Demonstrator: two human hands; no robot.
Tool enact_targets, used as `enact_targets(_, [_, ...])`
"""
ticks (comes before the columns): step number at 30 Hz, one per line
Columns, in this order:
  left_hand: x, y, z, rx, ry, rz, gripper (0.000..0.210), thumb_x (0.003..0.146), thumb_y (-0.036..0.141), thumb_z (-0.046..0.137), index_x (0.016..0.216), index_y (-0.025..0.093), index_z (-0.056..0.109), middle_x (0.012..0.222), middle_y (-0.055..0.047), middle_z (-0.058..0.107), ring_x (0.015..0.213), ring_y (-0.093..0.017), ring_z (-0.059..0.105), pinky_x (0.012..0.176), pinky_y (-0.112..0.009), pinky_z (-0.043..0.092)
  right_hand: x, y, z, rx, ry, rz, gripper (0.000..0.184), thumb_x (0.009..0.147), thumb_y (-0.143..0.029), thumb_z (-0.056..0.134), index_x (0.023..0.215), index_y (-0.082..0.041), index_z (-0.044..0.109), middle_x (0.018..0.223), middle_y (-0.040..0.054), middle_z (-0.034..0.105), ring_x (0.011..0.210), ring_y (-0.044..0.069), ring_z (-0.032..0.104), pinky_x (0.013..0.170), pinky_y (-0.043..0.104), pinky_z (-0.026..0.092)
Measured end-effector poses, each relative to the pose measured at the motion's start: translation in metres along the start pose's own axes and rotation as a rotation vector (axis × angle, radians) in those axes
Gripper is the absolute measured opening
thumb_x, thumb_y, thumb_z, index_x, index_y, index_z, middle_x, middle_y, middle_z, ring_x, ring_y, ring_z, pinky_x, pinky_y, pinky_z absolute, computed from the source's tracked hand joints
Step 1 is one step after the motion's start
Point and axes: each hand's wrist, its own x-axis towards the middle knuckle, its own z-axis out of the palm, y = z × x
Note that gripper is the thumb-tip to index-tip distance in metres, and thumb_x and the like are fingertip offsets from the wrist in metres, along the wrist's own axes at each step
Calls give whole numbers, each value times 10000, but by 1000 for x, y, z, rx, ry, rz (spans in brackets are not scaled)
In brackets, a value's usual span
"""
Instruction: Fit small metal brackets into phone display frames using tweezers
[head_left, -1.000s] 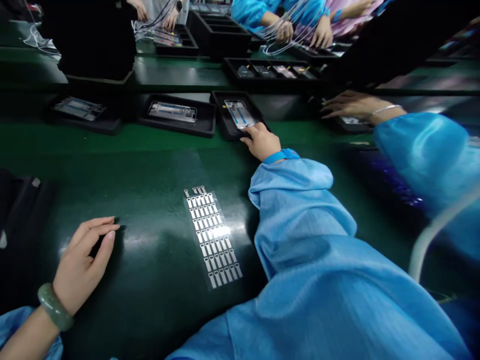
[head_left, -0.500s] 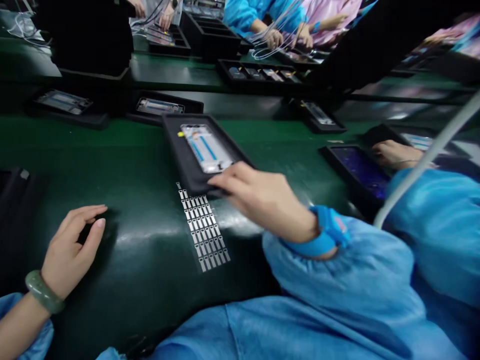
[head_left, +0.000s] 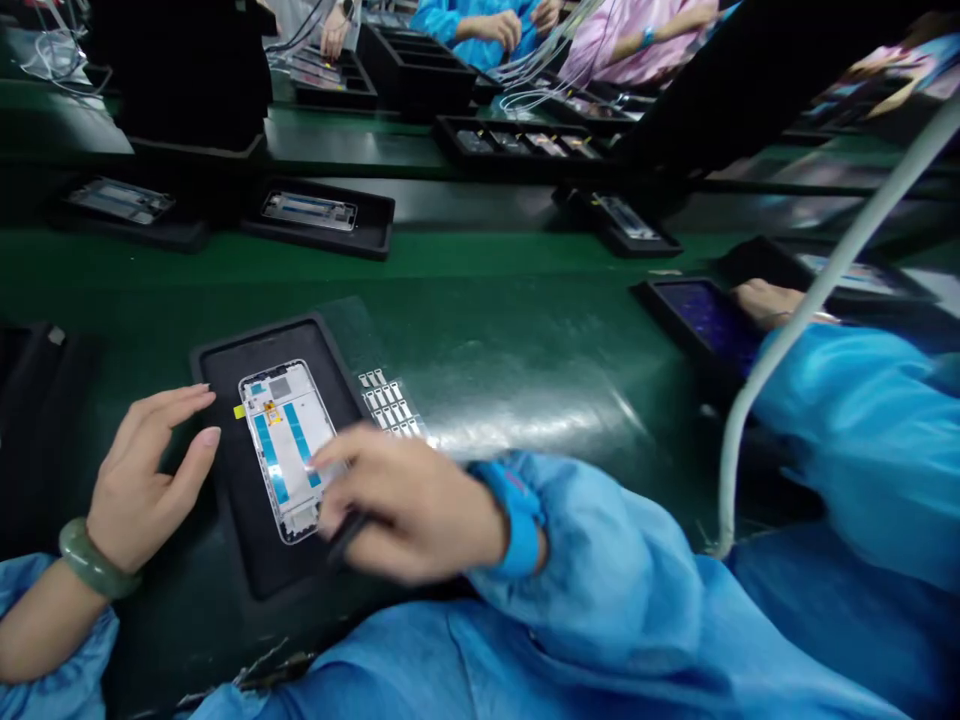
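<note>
A black foam tray (head_left: pixel 240 550) lies on the green bench top in front of me, slightly turned. In it rests a phone frame (head_left: pixel 296 440) with blue strips, an orange flex piece and a yellow tab at its left side. My right hand (head_left: pixel 412 500), blurred by motion, is closed on the tray's near right rim, its fingertips over the phone frame's edge. My left hand (head_left: pixel 154 460) is beside the tray's left rim, fingers apart and holding nothing. A sheet of small silver stickers (head_left: pixel 390 400) is partly hidden behind the tray and right hand.
Beyond the bench (head_left: pixel 517 330) sit further phone trays (head_left: pixel 319 215) on a rail. A pale cable (head_left: pixel 795 330) hangs at the right. A co-worker's hand (head_left: pixel 772 300) touches another tray (head_left: pixel 697 320) there. Black posts (head_left: pixel 180 80) and more workers stand at the back.
My right hand has brought the tray left and towards me, down onto the bench, over part of the sticker sheet. My left hand has barely moved.
</note>
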Motion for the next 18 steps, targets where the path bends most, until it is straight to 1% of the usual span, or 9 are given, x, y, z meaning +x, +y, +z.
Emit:
enact_targets(1, [2,1,1,-12,-19,26,343,846,202,566,1183,192,503,1187,-80,561,1136,-232,530,1009,-425,432,2,13,-10,55,155,134,214,896,-317,454,829,-181,605,1007,62,642,923,135,616,759,274,513])
enact_targets(2, [4,4,3,-30,-56,59,369,854,217,556,1215,200,482,1224,-82,542,1156,-231,517,1014,-418,426,4,27,-19,94,272,311,255,925,-324,404,832,-180,593,921,51,649,845,121,622,768,278,509])
enact_targets(3, [6,8,5,-51,-109,102,392,864,238,542,1245,206,458,1261,-87,518,1179,-233,501,1017,-413,420,5,41,-26,121,335,460,308,947,-327,347,830,-174,588,878,46,647,808,119,624,775,288,503])
enact_targets(6, [14,28,12,-48,-298,234,395,879,344,517,1241,196,459,1263,-109,506,1169,-255,494,968,-432,433,1,74,-32,79,325,688,345,936,-389,376,843,-155,612,805,40,646,763,131,619,742,292,489])
enact_targets(8, [17,43,16,19,-380,275,355,853,457,535,1088,192,538,1086,-91,577,1010,-258,555,846,-440,464,-4,85,-28,94,291,756,424,934,-466,349,820,-157,616,775,28,639,652,104,594,662,263,483])
enact_targets(11, [14,60,16,82,-506,257,332,858,511,499,876,184,553,838,-51,575,785,-228,560,700,-407,458,-8,89,-20,278,343,820,503,913,-570,307,774,-164,570,761,11,625,507,61,546,542,220,475])
enact_targets(14, [2,62,7,128,-572,190,309,894,476,449,809,191,532,787,-39,555,744,-216,551,668,-383,444,-8,89,-14,492,401,854,502,882,-612,341,761,-165,534,737,12,612,585,85,616,543,197,511])
enact_targets(16, [-6,58,-3,122,-591,164,312,903,473,431,780,200,520,770,-29,548,725,-206,558,653,-365,439,-8,91,-13,548,402,859,507,875,-615,360,742,-160,538,733,20,614,644,94,637,587,191,533])
enact_targets(18, [-11,55,-12,103,-609,162,315,914,466,411,770,208,519,751,-17,548,697,-196,568,634,-352,434,-7,92,-13,568,407,856,525,874,-622,349,735,-156,547,739,26,619,617,84,624,578,189,539])
